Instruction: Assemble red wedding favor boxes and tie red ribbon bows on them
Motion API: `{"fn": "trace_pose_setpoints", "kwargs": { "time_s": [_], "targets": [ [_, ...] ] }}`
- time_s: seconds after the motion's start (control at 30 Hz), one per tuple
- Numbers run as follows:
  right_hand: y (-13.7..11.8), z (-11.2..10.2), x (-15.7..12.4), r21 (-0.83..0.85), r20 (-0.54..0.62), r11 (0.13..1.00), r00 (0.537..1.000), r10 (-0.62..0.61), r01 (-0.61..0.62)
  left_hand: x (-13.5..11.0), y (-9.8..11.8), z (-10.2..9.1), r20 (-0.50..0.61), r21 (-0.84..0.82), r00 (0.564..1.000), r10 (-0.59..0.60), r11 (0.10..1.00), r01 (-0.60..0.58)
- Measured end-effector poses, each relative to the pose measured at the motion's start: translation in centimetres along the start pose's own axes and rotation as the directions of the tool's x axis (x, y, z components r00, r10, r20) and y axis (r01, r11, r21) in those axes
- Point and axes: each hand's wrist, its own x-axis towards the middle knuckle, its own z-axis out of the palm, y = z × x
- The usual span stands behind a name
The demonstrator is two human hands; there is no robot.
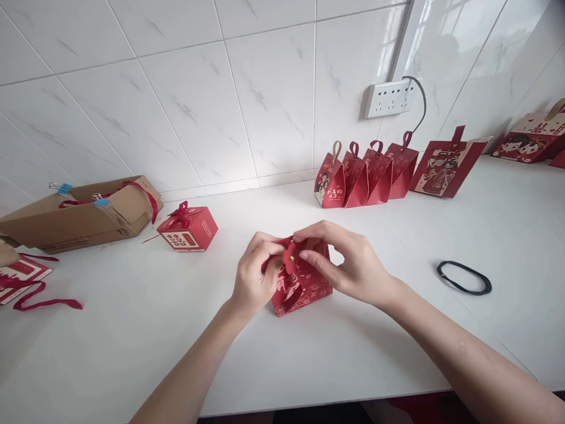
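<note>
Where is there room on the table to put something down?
There's bare table between the bow-topped box and left forearm, and between the right hand and the black loop. It's crowded around the cardboard box and the row of handled boxes at the back.

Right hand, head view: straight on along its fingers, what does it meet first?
The right hand would likely meet the flower-shaped tab on the red box first, almost at once; the left hand lies beyond. Exact depth is unclear.
</note>
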Motion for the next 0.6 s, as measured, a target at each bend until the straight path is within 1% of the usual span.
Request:
{"fn": "trace_pose_setpoints", "kwargs": {
  "time_s": [0.07, 0.17, 0.27, 0.33, 0.4, 0.5, 0.57, 0.6],
  "targets": [
    [-0.04, -0.08, 0.06, 0.019, 0.068, 0.997, 0.995, 0.078, -0.08, 0.04, -0.09, 0.01, 0.003, 0.005, 0.999, 0.032, 0.999, -0.032],
    [-0.11, 0.1, 0.03, 0.11, 0.147, 0.972, 0.971, 0.19, -0.207, 0.12, -0.13, 0.06, 0.009, 0.004, 0.998, 0.058, 0.998, -0.058],
    [-0.22, 0.37, -0.06, 0.211, 0.154, 0.925, 0.945, 0.288, -0.316, 0.15, -0.06, 0.13, 0.01, -0.003, 0.998, 0.061, 0.998, -0.061],
    [-0.29, 0.42, -0.08, 0.241, 0.172, 0.91, 0.938, 0.302, -0.337, 0.15, 0.03, 0.16, 0.013, -0.004, 0.998, 0.055, 0.998, -0.055],
    [-0.34, 0.36, -0.08, 0.217, 0.209, 0.928, 0.944, 0.257, -0.301, 0.17, 0.18, 0.17, 0.015, -0.009, 0.999, 0.049, 0.999, -0.049],
    [-0.29, 0.18, -0.11, 0.131, 0.221, 0.98, 0.968, 0.118, -0.15, 0.25, 0.47, 0.14, 0.031, -0.024, 0.999, 0.035, 0.999, -0.035],
    [-0.18, 0.03, -0.14, 0.093, 0.21, 0.994, 0.977, 0.035, -0.056, 0.29, 0.6, 0.14, 0.044, -0.034, 0.999, 0.025, 0.999, -0.024],
    [-0.11, -0.06, -0.14, 0.087, 0.206, 0.996, 0.979, 0.01, -0.028, 0.29, 0.62, 0.17, 0.047, -0.04, 0.999, 0.026, 0.999, -0.024]
  ]
}}
